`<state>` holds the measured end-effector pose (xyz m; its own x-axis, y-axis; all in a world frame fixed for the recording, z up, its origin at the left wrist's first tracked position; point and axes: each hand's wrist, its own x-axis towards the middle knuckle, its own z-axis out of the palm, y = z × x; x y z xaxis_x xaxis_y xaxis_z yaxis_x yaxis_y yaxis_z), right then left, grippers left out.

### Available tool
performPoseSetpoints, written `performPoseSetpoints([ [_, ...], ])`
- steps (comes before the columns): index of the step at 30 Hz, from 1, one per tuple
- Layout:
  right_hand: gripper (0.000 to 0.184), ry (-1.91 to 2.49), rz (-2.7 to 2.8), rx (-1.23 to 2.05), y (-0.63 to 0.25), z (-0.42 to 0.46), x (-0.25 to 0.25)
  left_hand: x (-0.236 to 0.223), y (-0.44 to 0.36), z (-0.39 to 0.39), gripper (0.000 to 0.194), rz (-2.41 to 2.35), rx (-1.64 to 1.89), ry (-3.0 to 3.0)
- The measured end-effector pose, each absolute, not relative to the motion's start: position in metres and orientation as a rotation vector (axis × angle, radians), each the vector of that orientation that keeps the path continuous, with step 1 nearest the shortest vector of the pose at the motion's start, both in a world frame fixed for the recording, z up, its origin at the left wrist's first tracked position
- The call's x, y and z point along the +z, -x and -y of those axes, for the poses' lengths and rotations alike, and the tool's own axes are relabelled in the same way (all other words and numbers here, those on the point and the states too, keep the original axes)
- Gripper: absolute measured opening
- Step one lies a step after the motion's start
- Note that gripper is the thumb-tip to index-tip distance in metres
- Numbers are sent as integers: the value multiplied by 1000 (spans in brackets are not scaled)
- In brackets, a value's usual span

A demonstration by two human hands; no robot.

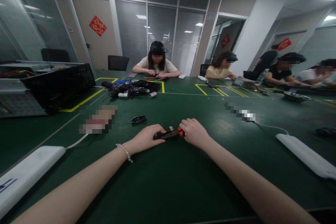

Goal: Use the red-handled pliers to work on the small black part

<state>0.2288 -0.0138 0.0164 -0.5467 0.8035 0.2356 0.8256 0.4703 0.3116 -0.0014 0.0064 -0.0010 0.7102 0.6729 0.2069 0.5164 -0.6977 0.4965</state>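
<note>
Layout on the green flat-topped table [157, 189], clock centred on the red-handled dark metal pliers [172, 134]
Near ten o'clock, a small elongated black part [138, 119]; farther, at eleven, a jumbled heap of black and blue items [131, 88]; well apart, between nine and ten, an open black-and-grey metal computer case [56, 89]; long white bars at eight [34, 169] and between three and four [306, 154].
</note>
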Motion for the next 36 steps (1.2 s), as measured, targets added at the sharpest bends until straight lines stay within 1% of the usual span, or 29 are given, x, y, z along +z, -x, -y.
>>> performPoseSetpoints([
  [5, 20, 1472, 2635, -585, -230, 13, 16, 1, 1, -5, 26, -950, 506, -2501],
  [12, 18, 1507, 2630, -545, -229, 14, 13, 2, 2, -4, 30, -939, 519, -2482],
  [21, 15, 1528, 2629, -552, -227, 13, 14, -2, 1, -6, 26, -939, 526, -2502],
  [27, 20, 1542, 2619, -517, -227, 15, 16, 0, 1, -5, 26, -934, 530, -2503],
  [31, 17, 1542, 2604, -502, -227, 14, 14, 1, 1, -4, 25, -941, 518, -2498],
  [36, 18, 1569, 2606, -502, -228, 13, 14, 2, 1, -5, 25, -951, 516, -2504],
])
